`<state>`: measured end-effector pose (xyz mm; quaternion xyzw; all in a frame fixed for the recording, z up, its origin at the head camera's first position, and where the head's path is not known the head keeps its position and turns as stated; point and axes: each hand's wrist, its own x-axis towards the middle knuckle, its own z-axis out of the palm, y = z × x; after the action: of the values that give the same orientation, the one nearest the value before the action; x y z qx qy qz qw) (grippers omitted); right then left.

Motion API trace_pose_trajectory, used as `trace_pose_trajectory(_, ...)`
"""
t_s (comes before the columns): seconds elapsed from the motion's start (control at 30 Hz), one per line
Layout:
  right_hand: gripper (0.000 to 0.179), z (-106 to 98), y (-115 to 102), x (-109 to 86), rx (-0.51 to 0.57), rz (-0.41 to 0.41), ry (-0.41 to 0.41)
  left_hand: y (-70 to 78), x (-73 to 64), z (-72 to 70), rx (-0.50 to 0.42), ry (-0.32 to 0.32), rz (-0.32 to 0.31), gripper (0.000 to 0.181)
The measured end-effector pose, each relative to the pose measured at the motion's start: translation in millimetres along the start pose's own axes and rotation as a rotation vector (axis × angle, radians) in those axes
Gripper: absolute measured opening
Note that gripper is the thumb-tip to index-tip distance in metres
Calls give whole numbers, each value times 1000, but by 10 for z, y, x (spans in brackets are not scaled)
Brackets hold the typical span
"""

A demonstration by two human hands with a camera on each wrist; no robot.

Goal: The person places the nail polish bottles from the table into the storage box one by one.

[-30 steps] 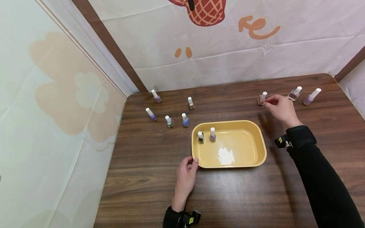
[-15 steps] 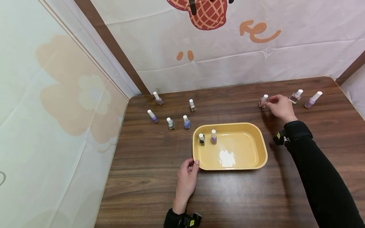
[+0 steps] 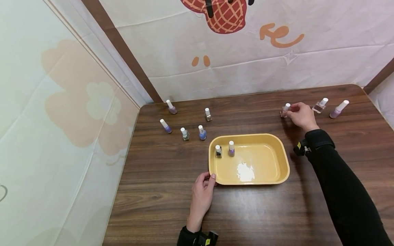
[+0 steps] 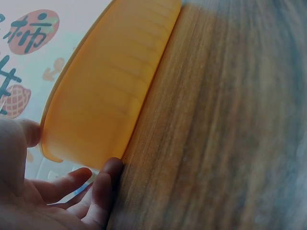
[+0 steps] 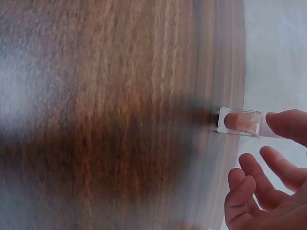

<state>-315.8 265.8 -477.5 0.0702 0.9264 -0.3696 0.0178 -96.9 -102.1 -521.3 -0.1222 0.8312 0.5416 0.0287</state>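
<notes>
My left hand (image 3: pixel 201 196) holds the near left corner of a yellow tray (image 3: pixel 246 136). In the left wrist view its thumb is on the rim and its fingertips are low against the wall. Inside the tray stand a dark nail polish bottle (image 3: pixel 218 153) and a purple one (image 3: pixel 231 151). At the back right, my right hand (image 3: pixel 301 116) is at the white cap of a pinkish nail polish bottle (image 3: pixel 283 112) standing on the table. In the right wrist view the thumb meets that cap, while the other fingers are loosely bent with a gap to the bottle (image 5: pixel 242 122).
Right of that hand are a clear pinkish bottle (image 3: pixel 319 107) and a lilac one (image 3: pixel 335 112). Left of the tray stand several more, among them a blue bottle (image 3: pixel 202 135) and a violet one (image 3: pixel 167 129). A printed cloth (image 3: pixel 246 75) hangs behind the wooden table (image 3: pixel 154 191).
The head view has shifted slightly, so everything sits a little lower in it. Both hands, the tray and the bottles otherwise keep nearly the same places.
</notes>
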Motion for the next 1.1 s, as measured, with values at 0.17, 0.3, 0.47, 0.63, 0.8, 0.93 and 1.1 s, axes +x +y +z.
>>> trace_pose_trajectory(0.17,49,26,5,45,-7,13,13,-6,1,4,-8,-2,-3,44)
trace_pose_trajectory(0.3,49,32,-15,62,-9,12,13,-6,-1,4,-7,1,2,44)
trace_pose_trajectory(0.47,49,42,-31,70,-11,12,6,1,-5,-4,-11,-2,1,44)
trace_pose_trajectory(0.63,49,59,-46,73,-3,25,-3,0,-5,-10,-2,-4,-10,46)
trace_pose_trajectory(0.8,50,71,-57,66,-9,29,-11,-9,-14,-10,6,2,-14,45)
trace_pose_trajectory(0.93,50,78,-69,63,-18,24,-16,-11,-17,-4,4,3,-17,43)
trace_pose_trajectory(1.1,46,82,-74,78,-18,8,7,-9,-6,-5,7,1,-16,46)
